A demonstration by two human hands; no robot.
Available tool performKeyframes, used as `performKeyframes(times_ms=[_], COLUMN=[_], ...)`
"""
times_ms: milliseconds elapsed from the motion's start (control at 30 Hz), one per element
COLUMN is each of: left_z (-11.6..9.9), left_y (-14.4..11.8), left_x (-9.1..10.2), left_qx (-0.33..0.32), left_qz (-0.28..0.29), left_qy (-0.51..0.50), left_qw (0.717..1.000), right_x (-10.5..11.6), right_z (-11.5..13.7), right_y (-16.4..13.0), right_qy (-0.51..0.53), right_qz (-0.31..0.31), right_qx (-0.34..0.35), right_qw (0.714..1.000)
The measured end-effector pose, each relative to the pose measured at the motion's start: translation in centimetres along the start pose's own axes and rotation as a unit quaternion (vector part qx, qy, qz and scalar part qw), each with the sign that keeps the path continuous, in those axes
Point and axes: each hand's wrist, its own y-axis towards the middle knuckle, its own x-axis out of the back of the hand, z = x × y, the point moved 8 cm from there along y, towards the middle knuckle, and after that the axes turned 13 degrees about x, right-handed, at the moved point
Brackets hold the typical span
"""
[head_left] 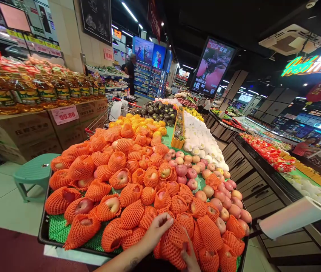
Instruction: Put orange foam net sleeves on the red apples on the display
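Observation:
At the near edge of the fruit display, an orange foam fruit net (173, 243) is between my two hands. It bulges round, but what is inside does not show. My left hand (160, 226) pinches its upper edge, thumb and fingers together. On the other side, my right hand (189, 255) grips the net low down, partly cut off by the frame. Around them lie many netted apples (132, 215) in the same orange foam. Bare red apples (181, 170) sit farther back to the right.
A black tray rim (42, 226) borders the display over green matting. A green stool (34, 172) stands left, below boxed oil bottles (21, 92). White-netted fruit (200, 138) lies behind the apples. A plastic bag roll (294, 218) juts out at right.

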Motion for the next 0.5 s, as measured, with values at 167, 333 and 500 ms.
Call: performKeyframes(times_ms=[167, 333, 500], left_z=[3.1, 5.9, 6.5], left_y=[-0.3, -0.3, 1.6], left_x=[-0.2, -1.2, -0.9], left_qx=[0.089, 0.114, 0.068], left_qz=[0.101, 0.160, 0.088], left_qy=[-0.140, -0.061, -0.045], left_qw=[0.981, 0.979, 0.993], right_x=[1.2, 2.6, 2.3], right_z=[-0.6, 2.5, 2.9], right_y=[-0.1, 0.7, -0.6], right_qy=[0.010, -0.011, 0.038], right_qz=[0.001, -0.003, 0.007], right_qx=[-0.060, -0.037, -0.060], right_qw=[0.998, 0.999, 0.997])
